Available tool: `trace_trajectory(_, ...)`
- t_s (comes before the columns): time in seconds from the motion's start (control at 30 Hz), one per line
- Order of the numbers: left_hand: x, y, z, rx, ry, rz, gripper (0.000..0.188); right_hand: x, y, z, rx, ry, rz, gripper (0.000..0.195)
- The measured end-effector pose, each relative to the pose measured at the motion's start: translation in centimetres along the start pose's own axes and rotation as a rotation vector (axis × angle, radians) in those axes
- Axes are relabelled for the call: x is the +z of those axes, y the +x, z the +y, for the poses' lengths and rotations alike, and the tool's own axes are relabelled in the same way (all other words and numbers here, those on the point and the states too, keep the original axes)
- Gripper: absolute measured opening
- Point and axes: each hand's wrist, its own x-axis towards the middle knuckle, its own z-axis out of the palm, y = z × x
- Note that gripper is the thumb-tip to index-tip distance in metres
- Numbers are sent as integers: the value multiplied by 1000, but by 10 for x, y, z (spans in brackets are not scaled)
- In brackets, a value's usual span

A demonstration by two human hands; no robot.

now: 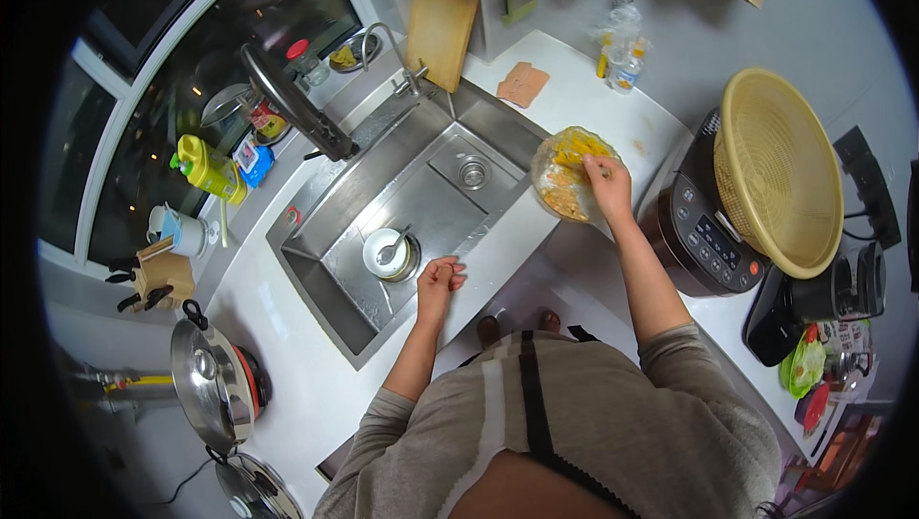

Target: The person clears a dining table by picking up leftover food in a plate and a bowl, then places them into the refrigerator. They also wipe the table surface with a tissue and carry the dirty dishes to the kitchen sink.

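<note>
My right hand [609, 185] reaches over a glass bowl [535, 166] at the counter's edge, its fingers pinched together around what looks like the end of a thin utensil. The bowl holds yellow-orange shreds and white powder [563, 178]. Over the front rim of the steel sink [459, 196], my left hand [438, 288] hovers with loosely curled fingers and holds nothing visible. Beside it in the sink, a white bowl [373, 252] with a metal spoon [391, 252] rests on another dish.
A black faucet [301, 102] arches over the sink. A wooden cutting board [441, 31] leans behind it. To the right stand a multicooker [700, 239] and a yellow plastic colander [782, 174]. A knife block [161, 278] and a steel pan [208, 382] are at left.
</note>
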Motion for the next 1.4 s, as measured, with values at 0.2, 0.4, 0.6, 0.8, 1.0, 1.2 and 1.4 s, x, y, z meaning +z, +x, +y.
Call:
trace_trajectory(0.2, -9, -1, 2, 7, -31, 15, 22, -23, -19, -105, -474, -113, 2, 20)
trace_trajectory(0.4, -18, 5, -5, 30, -132, -9, 25, -3, -29, -93, -505, -169, -33, 12)
trace_trajectory(0.6, -7, -27, 57, -169, -419, -161, 33, 86, -120, -118, -793, 50, -733, 22)
trace_trajectory(0.8, -64, -4, 31, -185, -566, 169, 21, 146, -175, -140, -937, -37, -1099, 47)
trace_trajectory(1.0, -188, 54, -2, -100, -299, 474, 15, 110, -160, -71, -71, 78, -826, 46)
trace_trajectory(1.2, -291, 126, -133, -315, 241, 553, 18, 47, -139, -17, 759, 601, -95, 41)
trace_trajectory(1.4, -329, 169, -210, -391, 805, 555, 37, 18, -101, -13, 831, 764, 150, 45)
